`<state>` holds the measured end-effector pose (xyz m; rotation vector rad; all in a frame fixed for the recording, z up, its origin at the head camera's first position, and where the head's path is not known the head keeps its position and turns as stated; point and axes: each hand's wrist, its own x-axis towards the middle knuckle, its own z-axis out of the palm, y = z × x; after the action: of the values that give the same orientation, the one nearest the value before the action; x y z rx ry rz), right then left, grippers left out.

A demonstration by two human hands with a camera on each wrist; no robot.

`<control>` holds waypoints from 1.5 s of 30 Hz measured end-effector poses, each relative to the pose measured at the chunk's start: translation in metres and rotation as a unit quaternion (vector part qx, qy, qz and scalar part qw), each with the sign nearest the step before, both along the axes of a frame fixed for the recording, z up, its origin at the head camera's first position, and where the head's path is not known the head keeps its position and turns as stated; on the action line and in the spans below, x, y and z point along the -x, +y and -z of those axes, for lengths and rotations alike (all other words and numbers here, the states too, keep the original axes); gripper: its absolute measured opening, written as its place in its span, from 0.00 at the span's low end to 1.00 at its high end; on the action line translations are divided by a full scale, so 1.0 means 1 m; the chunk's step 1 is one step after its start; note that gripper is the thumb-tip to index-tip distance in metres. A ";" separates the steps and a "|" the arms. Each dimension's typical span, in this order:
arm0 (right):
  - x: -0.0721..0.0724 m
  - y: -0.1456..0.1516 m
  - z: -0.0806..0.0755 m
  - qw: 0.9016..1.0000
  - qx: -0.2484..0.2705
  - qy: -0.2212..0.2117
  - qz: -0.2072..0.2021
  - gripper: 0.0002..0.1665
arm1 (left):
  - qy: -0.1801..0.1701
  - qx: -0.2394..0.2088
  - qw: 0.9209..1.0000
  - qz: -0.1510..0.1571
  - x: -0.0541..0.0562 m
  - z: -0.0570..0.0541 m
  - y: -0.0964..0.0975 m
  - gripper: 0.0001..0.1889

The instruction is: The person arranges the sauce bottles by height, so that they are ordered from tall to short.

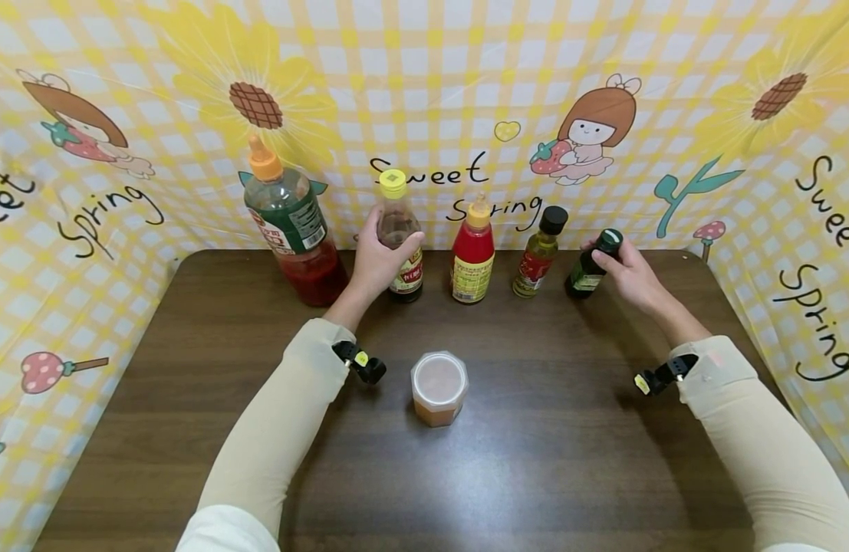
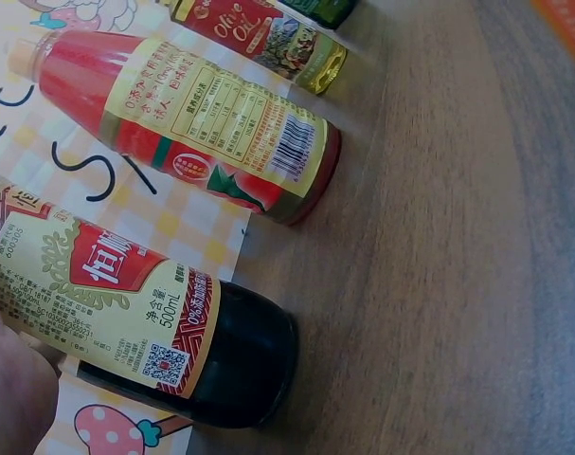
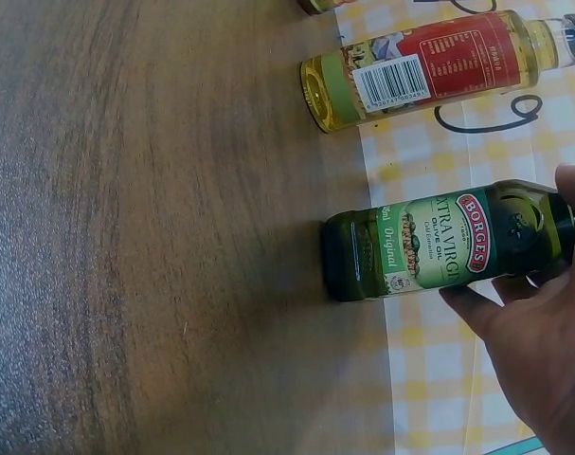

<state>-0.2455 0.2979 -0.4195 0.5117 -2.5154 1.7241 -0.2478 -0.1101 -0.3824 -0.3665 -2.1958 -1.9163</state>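
Note:
My left hand [image 1: 386, 257] grips a yellow-capped vinegar bottle [image 1: 394, 184], thumb on one side and fingers behind it. The left wrist view shows its cream and red label [image 2: 107, 275] and the dark liquid in its lower part. Around the upper part of a small dark green olive oil bottle [image 1: 586, 274], my right hand [image 1: 634, 276] has its thumb and fingers curled. The green label [image 3: 434, 242] of that bottle faces the right wrist camera. Both bottles stand at the back of the table, and some fingers are hidden behind them.
Left of the vinegar bottle stands a large orange-topped bottle of red sauce [image 1: 310, 268]. A red ketchup bottle [image 1: 473, 253] and a black-capped olive oil bottle [image 1: 534, 264] stand between my hands. In front is a lidded jar [image 1: 439, 389] on the brown table [image 1: 555, 460]. Patterned cloth [image 1: 424, 92] hangs behind.

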 end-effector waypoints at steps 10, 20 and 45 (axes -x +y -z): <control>0.000 0.000 0.000 1.000 0.011 -0.009 0.000 0.11 | 0.001 -0.002 1.000 0.000 0.001 0.001 0.000 0.26; -0.003 0.004 -0.005 0.996 -0.070 -0.053 0.023 0.30 | 0.002 -0.014 1.000 0.006 0.001 0.003 0.000 0.25; -0.051 0.029 -0.036 0.970 -0.238 0.055 0.014 0.45 | -0.003 0.010 1.000 -0.003 -0.001 0.000 -0.002 0.28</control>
<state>-0.1946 0.3272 -0.3839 0.5687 -2.8304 1.0361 -0.2469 -0.1119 -0.3822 -0.3560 -2.2192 -1.8962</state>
